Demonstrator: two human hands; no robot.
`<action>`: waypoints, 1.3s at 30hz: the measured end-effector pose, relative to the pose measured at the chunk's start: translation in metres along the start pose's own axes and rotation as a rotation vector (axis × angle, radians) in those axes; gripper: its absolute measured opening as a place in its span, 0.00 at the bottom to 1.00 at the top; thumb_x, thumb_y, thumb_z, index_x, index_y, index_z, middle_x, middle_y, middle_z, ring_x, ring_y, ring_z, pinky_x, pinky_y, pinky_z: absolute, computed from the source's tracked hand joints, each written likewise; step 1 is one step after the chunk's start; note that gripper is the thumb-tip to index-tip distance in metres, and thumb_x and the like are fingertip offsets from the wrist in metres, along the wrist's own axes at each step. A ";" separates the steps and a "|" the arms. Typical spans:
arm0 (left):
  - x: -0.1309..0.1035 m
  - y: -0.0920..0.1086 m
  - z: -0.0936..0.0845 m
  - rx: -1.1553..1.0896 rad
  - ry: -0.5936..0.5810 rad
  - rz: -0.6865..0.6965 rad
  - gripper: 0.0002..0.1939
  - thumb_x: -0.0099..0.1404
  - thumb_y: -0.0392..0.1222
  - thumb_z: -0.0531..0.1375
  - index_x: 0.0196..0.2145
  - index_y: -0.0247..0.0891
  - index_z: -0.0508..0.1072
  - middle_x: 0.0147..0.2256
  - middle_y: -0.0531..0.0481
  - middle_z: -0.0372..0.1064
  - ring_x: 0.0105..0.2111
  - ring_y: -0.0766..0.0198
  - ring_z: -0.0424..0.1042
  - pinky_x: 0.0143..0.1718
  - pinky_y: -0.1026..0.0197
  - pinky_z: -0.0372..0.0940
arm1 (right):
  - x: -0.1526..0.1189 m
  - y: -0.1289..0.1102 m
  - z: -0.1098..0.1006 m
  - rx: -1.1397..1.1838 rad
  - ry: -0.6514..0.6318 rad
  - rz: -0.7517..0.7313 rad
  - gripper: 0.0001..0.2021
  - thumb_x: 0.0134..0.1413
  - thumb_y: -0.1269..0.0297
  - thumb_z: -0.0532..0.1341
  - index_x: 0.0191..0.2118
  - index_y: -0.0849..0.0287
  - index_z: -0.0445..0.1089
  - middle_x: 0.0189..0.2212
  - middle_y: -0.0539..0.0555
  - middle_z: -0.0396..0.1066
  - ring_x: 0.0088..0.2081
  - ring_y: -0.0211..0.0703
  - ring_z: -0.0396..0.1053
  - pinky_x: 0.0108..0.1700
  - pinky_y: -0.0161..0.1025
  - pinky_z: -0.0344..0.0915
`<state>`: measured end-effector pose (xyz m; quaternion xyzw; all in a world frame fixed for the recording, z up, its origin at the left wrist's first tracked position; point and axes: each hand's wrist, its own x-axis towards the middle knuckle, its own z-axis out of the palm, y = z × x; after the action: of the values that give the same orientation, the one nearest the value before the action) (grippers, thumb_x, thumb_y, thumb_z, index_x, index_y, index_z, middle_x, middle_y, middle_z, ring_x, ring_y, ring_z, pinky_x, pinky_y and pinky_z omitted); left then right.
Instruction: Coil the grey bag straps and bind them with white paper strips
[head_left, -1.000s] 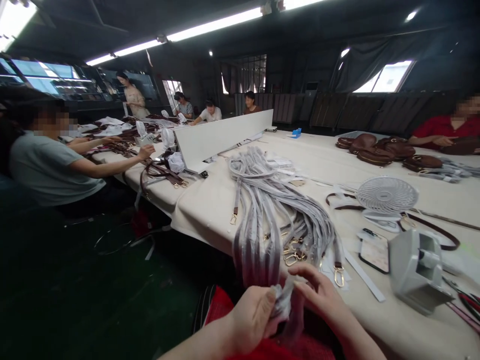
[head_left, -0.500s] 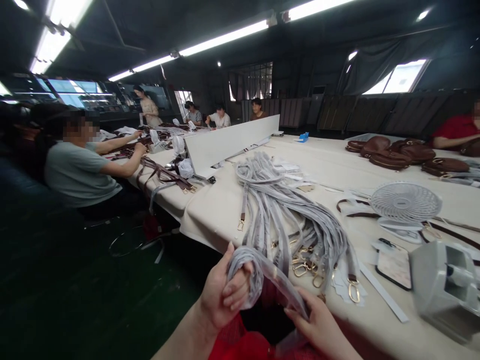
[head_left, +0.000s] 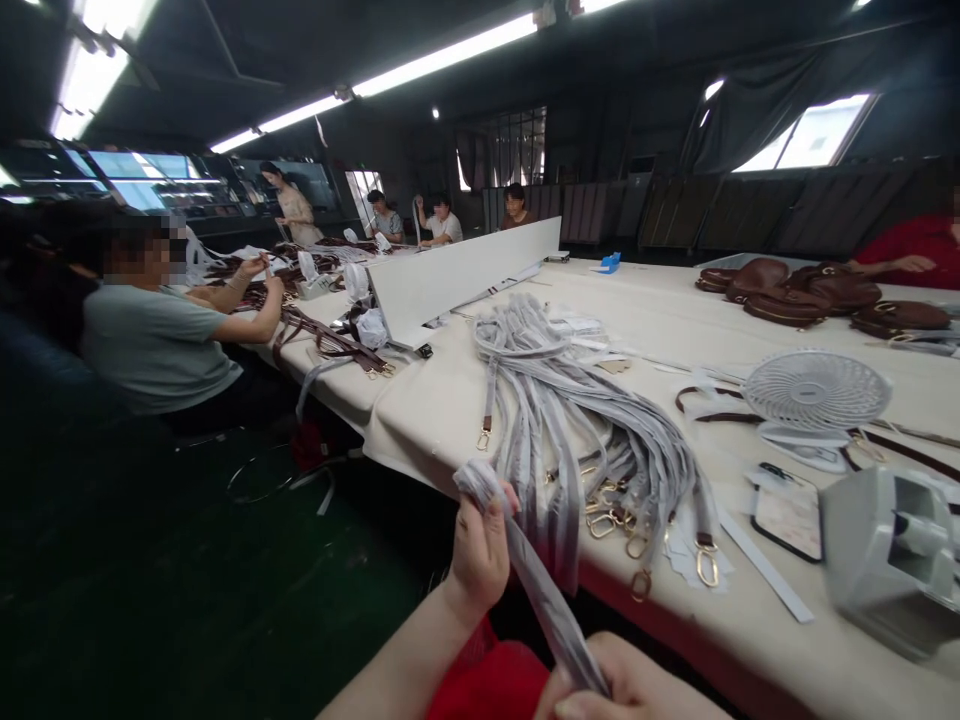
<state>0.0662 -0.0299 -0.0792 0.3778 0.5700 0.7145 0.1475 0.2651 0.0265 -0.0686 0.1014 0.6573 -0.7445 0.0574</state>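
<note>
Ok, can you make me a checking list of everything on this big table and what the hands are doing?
Surface: long table under a cream cloth.
Job's things: one grey wrapped strap stretched between both hands; a pile of grey straps with gold clasps on the table, some hanging over the edge.
Clutter: white desk fan, phone, grey tape dispenser, brown bags, long white board.
Hands: left hand grips the strap's upper end; right hand grips its lower end.
Cables: nothing seen.
Surroundings: dim workshop, ceiling strip lights, other people seated at the tables.
</note>
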 end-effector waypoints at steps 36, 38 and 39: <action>-0.026 -0.016 0.011 -0.415 -0.530 -0.832 0.25 0.58 0.61 0.64 0.30 0.31 0.74 0.20 0.52 0.69 0.19 0.69 0.64 0.22 0.68 0.58 | 0.019 0.037 -0.007 -0.120 0.435 -0.191 0.21 0.63 0.45 0.53 0.37 0.59 0.70 0.34 0.54 0.73 0.38 0.47 0.69 0.44 0.40 0.67; -0.026 -0.009 0.014 -0.273 -0.482 -0.696 0.23 0.56 0.57 0.67 0.37 0.33 0.75 0.27 0.51 0.72 0.26 0.69 0.67 0.29 0.67 0.61 | 0.015 0.037 -0.015 -0.204 0.370 -0.127 0.20 0.62 0.46 0.56 0.39 0.61 0.71 0.36 0.53 0.72 0.38 0.46 0.68 0.43 0.39 0.66; -0.028 -0.007 0.015 -0.223 -0.508 -0.669 0.24 0.57 0.59 0.66 0.38 0.33 0.76 0.30 0.50 0.73 0.29 0.68 0.68 0.32 0.67 0.62 | 0.013 0.038 -0.018 -0.216 0.324 -0.102 0.20 0.62 0.47 0.56 0.39 0.61 0.71 0.35 0.53 0.72 0.36 0.45 0.67 0.41 0.38 0.65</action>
<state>0.0944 -0.0349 -0.0952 0.3179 0.5259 0.5689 0.5465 0.2621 0.0399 -0.1099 0.1797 0.7382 -0.6458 -0.0762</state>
